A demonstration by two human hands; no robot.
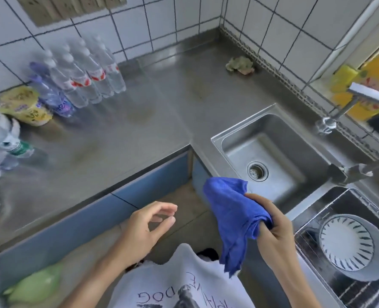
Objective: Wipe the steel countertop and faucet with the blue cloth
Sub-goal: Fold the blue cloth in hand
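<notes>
Right hand has a tight grip on the bunched blue cloth, held in the air just off the sink's front corner and clear of the steel tabletop, faucet behind the sink, left hand beside the cloth, loose and empty.

Cloth solid deep blue. Countertop dull grey steel, brownish smears; sink same grey. Wall tiles white, dark grout grid. Cabinet fronts blue. Water bottles clear, red-and-white labels. Cup yellow, purple print. Bowl white, dark radial stripes. Shirt white, black lettering.
</notes>
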